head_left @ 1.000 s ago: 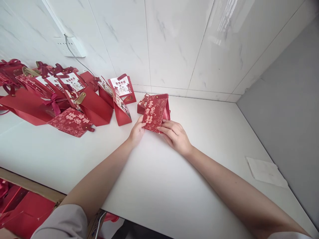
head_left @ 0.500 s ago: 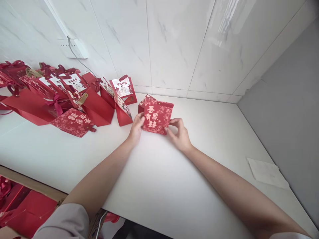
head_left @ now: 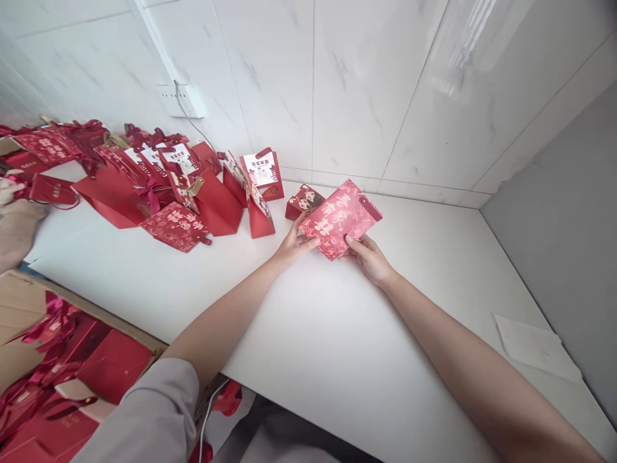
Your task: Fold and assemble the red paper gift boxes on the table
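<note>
A red patterned gift box (head_left: pixel 343 218) with pale printed characters is held tilted above the white table, between my two hands. My left hand (head_left: pixel 293 244) grips its lower left corner, thumb on the front face. On its lower right edge my right hand (head_left: pixel 367 256) is closed, thumb in front and the other fingers partly hidden behind. A dark red strap with a metal stud runs along the box's right side. Just behind my left hand, a small red box (head_left: pixel 304 202) with cartoon figures rests on the table.
Red gift boxes and bags (head_left: pixel 168 173) crowd the table's left side against the tiled wall. A cardboard carton (head_left: pixel 29 296) of red packaging stands at lower left. Another person's hand (head_left: pixel 19 225) shows at far left. A white sheet (head_left: pixel 537 347) lies at right.
The gift box has turned from upright to a tilt, its strap now along the right side. My view has swung left, bringing in another person's hand and more of the carton.
</note>
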A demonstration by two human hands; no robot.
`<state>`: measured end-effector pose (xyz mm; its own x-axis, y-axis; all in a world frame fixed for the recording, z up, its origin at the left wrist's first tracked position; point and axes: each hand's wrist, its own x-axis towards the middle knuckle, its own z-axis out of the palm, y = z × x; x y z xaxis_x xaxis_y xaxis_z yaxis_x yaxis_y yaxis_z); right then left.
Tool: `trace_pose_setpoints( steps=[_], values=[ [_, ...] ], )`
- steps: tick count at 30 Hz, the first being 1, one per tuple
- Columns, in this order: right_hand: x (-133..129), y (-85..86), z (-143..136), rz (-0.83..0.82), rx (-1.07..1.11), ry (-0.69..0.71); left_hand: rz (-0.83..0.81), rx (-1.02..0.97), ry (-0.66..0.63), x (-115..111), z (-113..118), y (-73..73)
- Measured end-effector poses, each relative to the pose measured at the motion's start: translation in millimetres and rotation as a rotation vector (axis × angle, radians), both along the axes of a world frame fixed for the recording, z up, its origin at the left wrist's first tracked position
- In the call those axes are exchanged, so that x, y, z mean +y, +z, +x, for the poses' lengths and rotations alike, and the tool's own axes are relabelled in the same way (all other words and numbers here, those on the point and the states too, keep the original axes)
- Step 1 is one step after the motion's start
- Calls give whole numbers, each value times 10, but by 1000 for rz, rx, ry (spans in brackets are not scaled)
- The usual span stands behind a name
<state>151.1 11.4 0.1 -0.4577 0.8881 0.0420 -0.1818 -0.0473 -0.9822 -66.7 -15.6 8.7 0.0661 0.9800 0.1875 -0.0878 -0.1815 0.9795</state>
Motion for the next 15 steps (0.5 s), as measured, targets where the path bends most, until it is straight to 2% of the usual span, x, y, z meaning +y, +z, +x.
trace_pose_setpoints(
  steps=[3,5,6,8,10,13,15],
  values=[
    [-109,7,-60,63,4,111,33,-61,88,-51,38,147],
    [-176,10,-92,128,-23,170,76,19,157,-77,26,374],
    [-199,7,-100,145,-43,192,116,92,177,-91,10,535],
    [-215,-12,-98,150,-87,224,219,273,198,-135,-27,950],
    [-198,-47,-77,142,-105,230,306,386,201,-231,-54,1451],
    [-147,-100,-37,129,-88,233,251,610,256,-534,-122,2216],
    [-119,-123,-19,114,-77,232,189,791,287,-838,-278,2618]
  ],
)
